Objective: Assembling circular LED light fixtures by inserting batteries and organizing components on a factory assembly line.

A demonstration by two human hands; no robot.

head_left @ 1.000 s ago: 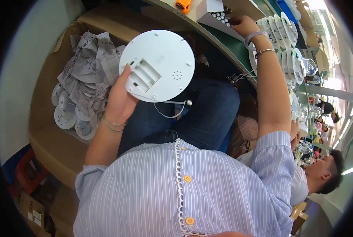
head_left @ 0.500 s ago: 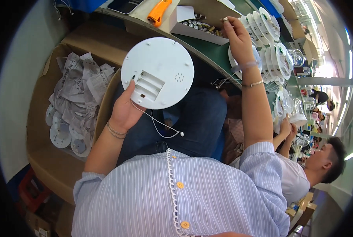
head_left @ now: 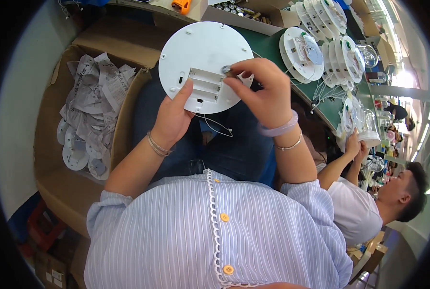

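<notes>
My left hand (head_left: 176, 113) grips the lower left edge of a round white lamp base (head_left: 200, 48), thumb on its face. The base's battery compartment (head_left: 206, 86) faces up with its slots bare, and a thin white cable (head_left: 219, 127) hangs below. Over the upper right of the compartment, my right hand (head_left: 268, 91) pinches a small battery (head_left: 227, 70) between thumb and fingers. The fingers partly cover the battery, and I cannot tell whether it touches the slot.
A carton of batteries (head_left: 253, 17) stands on the green bench (head_left: 306, 89), near an orange cutter (head_left: 181, 6). More white discs (head_left: 297, 67) stand at the right. Left of me, a cardboard box (head_left: 51, 159) holds crumpled paper (head_left: 92, 94) and discs. A co-worker (head_left: 352, 207) sits at the right.
My right hand has come from the battery carton down to the lamp base with a battery. The lamp base has moved up and right in the view.
</notes>
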